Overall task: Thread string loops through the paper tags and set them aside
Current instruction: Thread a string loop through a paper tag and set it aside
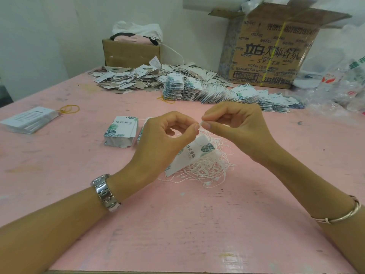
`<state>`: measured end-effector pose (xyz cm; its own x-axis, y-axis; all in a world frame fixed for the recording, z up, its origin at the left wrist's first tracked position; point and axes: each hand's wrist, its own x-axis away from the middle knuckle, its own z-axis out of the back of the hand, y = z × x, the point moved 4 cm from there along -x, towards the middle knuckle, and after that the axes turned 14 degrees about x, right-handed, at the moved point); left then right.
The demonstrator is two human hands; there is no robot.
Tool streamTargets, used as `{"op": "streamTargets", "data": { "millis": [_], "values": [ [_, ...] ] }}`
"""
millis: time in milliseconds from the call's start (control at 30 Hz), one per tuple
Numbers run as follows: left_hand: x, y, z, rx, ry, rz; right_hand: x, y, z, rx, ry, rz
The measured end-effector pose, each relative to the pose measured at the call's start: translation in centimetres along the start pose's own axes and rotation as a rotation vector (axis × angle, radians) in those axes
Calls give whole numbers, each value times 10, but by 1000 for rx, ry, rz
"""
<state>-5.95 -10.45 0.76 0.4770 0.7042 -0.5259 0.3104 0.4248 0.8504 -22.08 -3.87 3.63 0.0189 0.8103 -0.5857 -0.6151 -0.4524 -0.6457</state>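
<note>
Both forearms reach in over the pink worktop (177,224), a metal watch (106,192) on the left wrist and a thin silver bangle (339,214) on the right. The left hand (164,139) and right hand (235,125) meet fingertip to fingertip, each pinching the same end of a white string (201,123) between thumb and forefinger.

Just beneath them a paper tag (189,155) tilts over a tangled heap of strings (209,169). It is white, with a teal leaf print and a column of dark characters. Whether the left fingers also grip it I cannot tell.

Left of the left hand sits a neat stack of matching tags (121,131). Further left lies a stack of white printed cards (29,119), with a yellow rubber band (69,109) at its far end.

Beyond the hands a long row of strung tags (227,93) is fanned out, with a loose heap of tags (128,78) behind it.

At the wall, a small cardboard box (131,54) holds something pink with dark trim and white material on top. The large printed carton (272,56) stands with its flaps open and clear plastic showing at its top.
</note>
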Motion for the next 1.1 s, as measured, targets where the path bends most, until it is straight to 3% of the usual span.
{"op": "streamTargets", "data": {
  "millis": [500, 1100],
  "values": [
    [0, 4, -2, -129, -96, -100, 2, 8, -9, -243, -30, -193],
    [2, 3, -3, -125, -84, -122, 4, 5, -14, -223, -25, -208]
  ]
}}
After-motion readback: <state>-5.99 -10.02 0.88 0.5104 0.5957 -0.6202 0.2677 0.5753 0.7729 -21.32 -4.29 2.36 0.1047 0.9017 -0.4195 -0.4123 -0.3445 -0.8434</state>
